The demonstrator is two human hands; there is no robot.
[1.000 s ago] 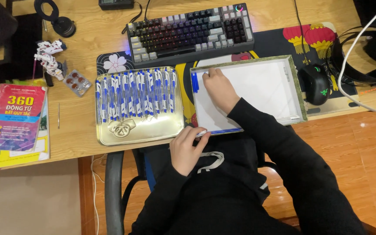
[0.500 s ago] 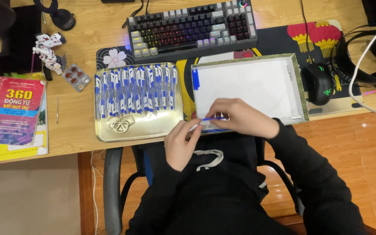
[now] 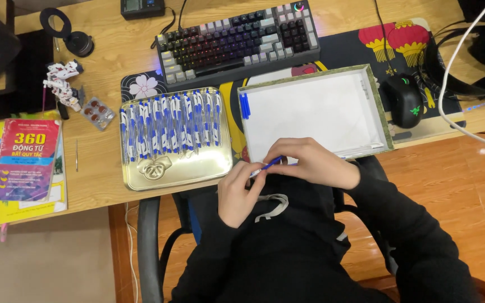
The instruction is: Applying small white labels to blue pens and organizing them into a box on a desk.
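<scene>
A wooden desk [image 3: 113, 50] fills the view from above, with a seated person in a black hooded top at its near edge. A blue pen [image 3: 267, 165] sits at that edge, just in front of the person's chest, held between both hands. The left hand [image 3: 239, 193] has its fingers closed around the pen's lower end, and the right hand [image 3: 312, 163] is curled over the upper end, fingertips pinched on it. Just behind the hands lies a shallow white box [image 3: 315, 109] with two blue pens [image 3: 245, 105] at its left wall. To the left of it a gold metal tray [image 3: 175, 165] carries a row of blue-and-white pens [image 3: 169, 123]. Farther back are a keyboard [image 3: 237, 39] and a black mouse [image 3: 404, 100]; a red book [image 3: 26, 160] lies far left.
</scene>
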